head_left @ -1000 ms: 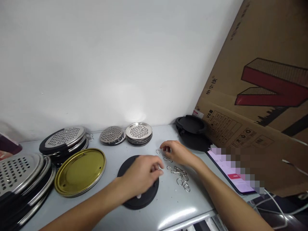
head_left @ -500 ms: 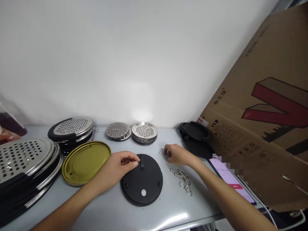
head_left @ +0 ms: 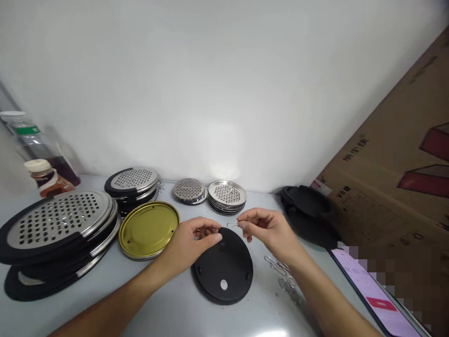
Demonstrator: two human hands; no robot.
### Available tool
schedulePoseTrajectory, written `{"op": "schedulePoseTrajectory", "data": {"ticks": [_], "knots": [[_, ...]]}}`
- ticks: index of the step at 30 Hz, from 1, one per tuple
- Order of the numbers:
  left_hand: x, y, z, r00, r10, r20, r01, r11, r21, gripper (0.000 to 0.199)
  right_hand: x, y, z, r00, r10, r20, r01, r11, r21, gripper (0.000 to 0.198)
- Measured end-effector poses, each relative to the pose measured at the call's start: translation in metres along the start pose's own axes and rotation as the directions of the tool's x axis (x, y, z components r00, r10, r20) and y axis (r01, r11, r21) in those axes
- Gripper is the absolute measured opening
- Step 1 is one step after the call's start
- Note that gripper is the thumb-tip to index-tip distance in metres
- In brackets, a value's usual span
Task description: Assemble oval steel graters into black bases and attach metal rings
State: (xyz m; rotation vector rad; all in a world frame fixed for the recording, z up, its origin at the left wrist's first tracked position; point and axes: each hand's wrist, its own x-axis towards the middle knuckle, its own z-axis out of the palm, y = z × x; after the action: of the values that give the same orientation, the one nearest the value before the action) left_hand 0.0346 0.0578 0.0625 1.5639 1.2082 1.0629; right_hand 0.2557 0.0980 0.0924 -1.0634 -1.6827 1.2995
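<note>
A black round disc (head_left: 224,274) lies on the table in front of me, with a pale round spot and small dark slots on its face. At its far edge, the thumb and fingers of my left hand (head_left: 194,241) close on the short black strap. My right hand (head_left: 263,229) pinches a thin metal ring (head_left: 231,225) just above and to the right of that strap. Several metal rings and clips (head_left: 286,278) lie beneath my right forearm. Left of the disc is a gold-coloured round lid (head_left: 149,229), partly behind my left hand.
Stacks of round grater plates (head_left: 58,217) stand at the left, and smaller perforated discs (head_left: 227,193) sit by the wall. Black round parts (head_left: 308,206) rest at the right beside a cardboard box (head_left: 396,196) and a phone (head_left: 372,290). Bottles (head_left: 45,175) stand at far left.
My right hand has lifted a metal ring from the table and brought it left to the strap. My left hand stays at the disc's edge. The view has turned left.
</note>
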Motion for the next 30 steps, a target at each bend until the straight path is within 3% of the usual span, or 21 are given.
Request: {"op": "schedulePoseTrajectory", "data": {"ticks": [3, 8, 14, 21, 30], "knots": [[-0.002, 0.000, 0.000, 0.999, 0.041, -0.002, -0.041, 0.998, 0.038, 0.018, -0.007, 0.018, 0.020, 0.999, 0.029, -0.030, -0.026, 0.995, 0.100, 0.026], [-0.006, -0.004, 0.008, 0.991, 0.133, -0.018, -0.129, 0.980, 0.149, 0.008, -0.020, 0.032, 0.025, 0.999, 0.037, -0.013, -0.036, 0.994, 0.105, 0.022], [-0.010, -0.014, 0.013, 0.920, 0.392, -0.015, -0.371, 0.883, 0.288, 0.013, -0.018, 0.033, 0.029, 0.986, 0.106, 0.126, -0.127, 0.977, 0.169, 0.024], [-0.011, -0.014, 0.010, 0.886, 0.459, 0.063, -0.452, 0.826, 0.336, 0.019, -0.017, 0.031, 0.019, 0.885, 0.182, 0.429, -0.269, 0.951, 0.150, 0.031], [-0.009, -0.018, 0.014, 0.899, 0.430, 0.086, -0.437, 0.857, 0.273, 0.021, -0.020, 0.033, 0.019, 0.921, 0.113, 0.372, -0.092, 0.993, -0.075, 0.027]]}}
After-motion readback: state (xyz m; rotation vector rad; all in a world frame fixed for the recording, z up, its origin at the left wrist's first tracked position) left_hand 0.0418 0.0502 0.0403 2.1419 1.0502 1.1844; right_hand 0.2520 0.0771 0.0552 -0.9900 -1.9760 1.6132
